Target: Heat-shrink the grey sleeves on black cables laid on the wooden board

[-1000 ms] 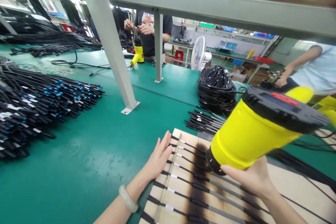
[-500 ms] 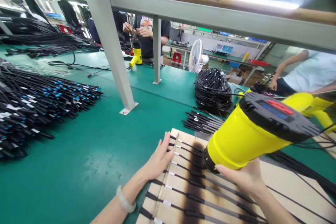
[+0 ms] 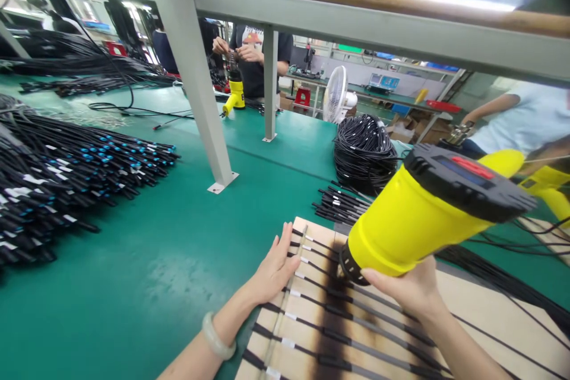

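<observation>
My right hand [image 3: 407,291] grips a yellow heat gun [image 3: 423,217] from underneath, its black nozzle pointing down-left over a scorched dark strip on a wooden board [image 3: 481,320]. Several black cables [image 3: 338,314] with white labels lie in a row across the board. My left hand [image 3: 274,267] lies flat with fingers stretched out on the cable ends at the board's left edge; a pale bangle sits on that wrist.
A large pile of black cables with blue tips [image 3: 66,172] lies at left on the green table [image 3: 146,261]. A coil of black cable [image 3: 365,151] and a loose bundle [image 3: 342,205] sit behind the board. Grey frame posts [image 3: 191,71] stand mid-table. People work beyond; a fan [image 3: 336,95] stands there.
The heat gun and my right hand have shifted slightly left and up along the scorched strip. My left hand stays flat on the cable ends.
</observation>
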The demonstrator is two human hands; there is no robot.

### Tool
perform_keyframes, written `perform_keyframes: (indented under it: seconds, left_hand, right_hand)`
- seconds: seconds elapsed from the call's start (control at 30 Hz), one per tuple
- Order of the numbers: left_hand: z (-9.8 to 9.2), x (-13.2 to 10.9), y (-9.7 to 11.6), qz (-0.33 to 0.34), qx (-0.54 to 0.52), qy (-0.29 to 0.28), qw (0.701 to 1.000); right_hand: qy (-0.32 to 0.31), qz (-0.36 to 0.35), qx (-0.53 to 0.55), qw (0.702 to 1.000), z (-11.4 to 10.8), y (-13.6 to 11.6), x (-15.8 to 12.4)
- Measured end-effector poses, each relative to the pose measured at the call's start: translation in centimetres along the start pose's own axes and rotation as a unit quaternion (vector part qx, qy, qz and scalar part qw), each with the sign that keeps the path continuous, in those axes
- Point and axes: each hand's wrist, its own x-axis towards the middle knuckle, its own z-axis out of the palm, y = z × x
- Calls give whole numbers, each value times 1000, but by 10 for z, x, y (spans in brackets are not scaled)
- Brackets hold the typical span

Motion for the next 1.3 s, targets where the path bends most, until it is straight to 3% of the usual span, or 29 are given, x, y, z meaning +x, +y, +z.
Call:
perform_keyframes:
  seconds: [0.6,1.0,1.3]
  left_hand:
    - [0,0,-1,9,1,4,1000]
    - [2,-1,-4,13,7,4,1000]
    - [1,0,-3,4,9,1,1000]
  right_hand:
    - [-16,-41,-13,999,3,19,9]
    - [-17,-10,28,999,8,7,10]
    - [-13,-36,17,999,8,12,18]
